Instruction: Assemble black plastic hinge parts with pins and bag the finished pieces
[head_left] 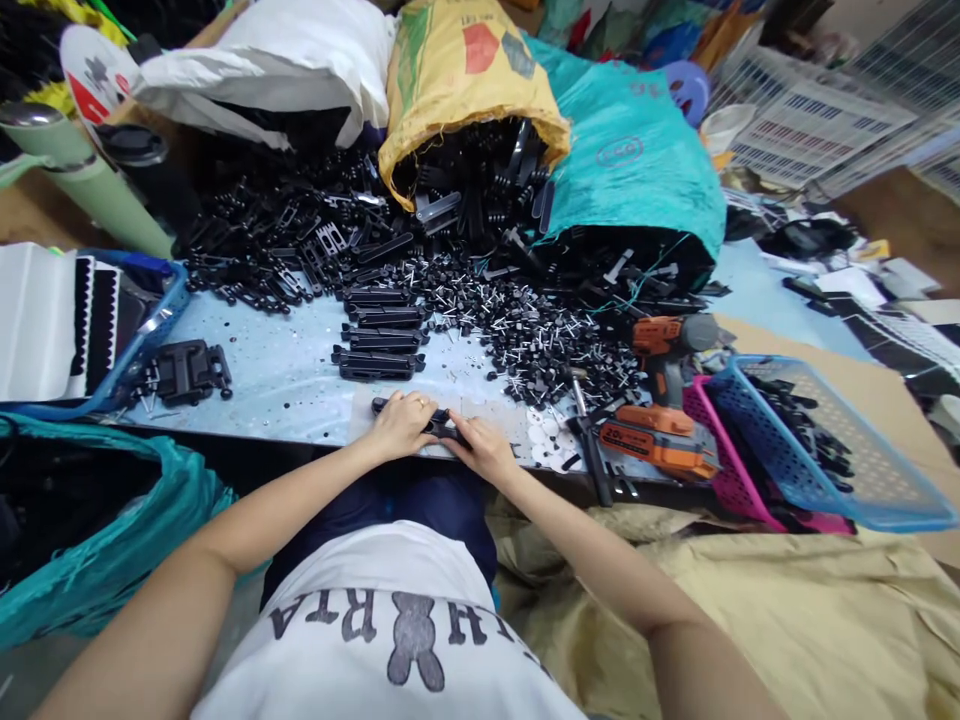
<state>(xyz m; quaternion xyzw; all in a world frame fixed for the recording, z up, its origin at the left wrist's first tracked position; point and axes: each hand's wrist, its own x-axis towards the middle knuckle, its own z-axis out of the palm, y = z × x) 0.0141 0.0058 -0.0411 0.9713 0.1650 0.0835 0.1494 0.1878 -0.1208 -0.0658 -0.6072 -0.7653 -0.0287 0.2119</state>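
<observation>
My left hand (401,425) and my right hand (484,448) meet at the near edge of the pale blue table (285,370). Both are closed on one long black plastic part (439,422) that lies between them, its left end poking out past my left fingers. A neat stack of the same black parts (379,335) sits just beyond my hands. Right of it spreads a heap of small black pieces with metal pins (540,340). White washers (547,440) lie by my right hand.
An orange cordless drill (664,350) and orange tools (652,440) lie at the right, beside blue (825,450) and pink baskets. Yellow (465,80), teal (637,150) and white (262,70) sacks spill black parts at the back. A blue tray (161,320) sits left.
</observation>
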